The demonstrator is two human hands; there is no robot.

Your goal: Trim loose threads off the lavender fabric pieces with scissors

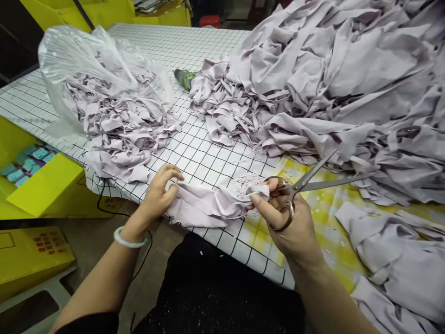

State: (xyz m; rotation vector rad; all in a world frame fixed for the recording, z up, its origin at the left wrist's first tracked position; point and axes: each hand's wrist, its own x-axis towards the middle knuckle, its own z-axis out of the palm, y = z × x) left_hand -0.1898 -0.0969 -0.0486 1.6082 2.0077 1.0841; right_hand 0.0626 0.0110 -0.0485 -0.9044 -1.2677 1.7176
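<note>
The cloth strip (208, 204) lies between my two hands, at the near edge of the table (194, 155), and its long axis runs from left to right. My left hand (162, 188) is curled on its left end. My right hand (294, 222) pinches the other end and also holds the scissors (306, 182), whose blades are spread and point to the right, away from me. The plastic bag (62, 51) is transparent; many cloth pieces (118, 120) fill it and spill out. The yellow box (52, 185) contains teal packets (31, 162). The strip is pale lilac, soft and wrinkled.
</note>
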